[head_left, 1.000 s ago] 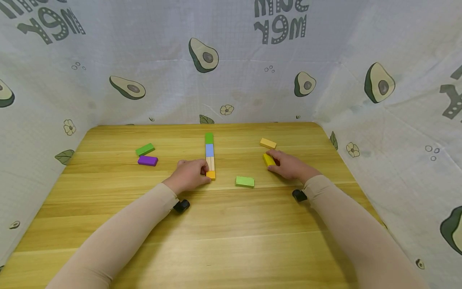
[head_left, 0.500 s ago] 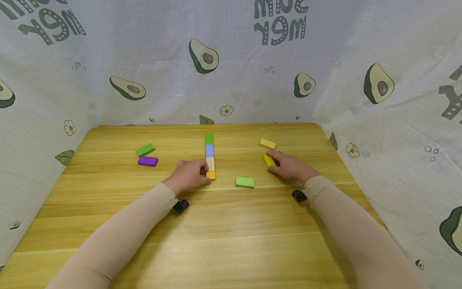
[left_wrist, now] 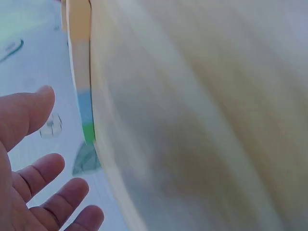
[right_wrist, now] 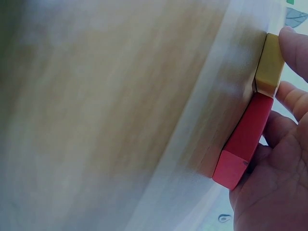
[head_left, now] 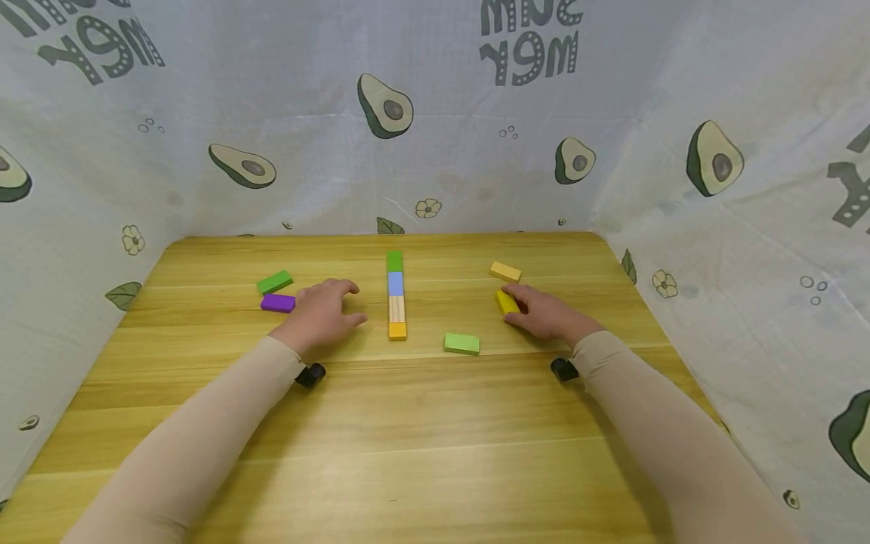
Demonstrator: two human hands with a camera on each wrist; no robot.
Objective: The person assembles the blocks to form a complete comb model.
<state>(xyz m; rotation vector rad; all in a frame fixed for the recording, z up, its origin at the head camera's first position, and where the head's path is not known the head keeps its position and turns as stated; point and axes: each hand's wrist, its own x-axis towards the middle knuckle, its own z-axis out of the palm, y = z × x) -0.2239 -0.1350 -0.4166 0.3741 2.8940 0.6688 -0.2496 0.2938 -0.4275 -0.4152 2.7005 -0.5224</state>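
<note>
Most of the view's taken up by the wooden table (head_left: 421, 453); pretty much mid-table, a row of coloured blocks (head_left: 396, 298) is laid end to end; left of that, the left hand (head_left: 318, 313) is held fingers spread, nothing gripped. Over right, by the right hand (head_left: 546, 312), a yellow block (head_left: 506, 302) is pinched; a red block (right_wrist: 245, 137) is tucked right beside it.

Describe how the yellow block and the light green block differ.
The yellow block is pinched by the right hand; the light green block lies untouched. The yellow block slants away from the person; the light green block lies nearly crosswise. Both are oblong blocks resting on the table.
</note>
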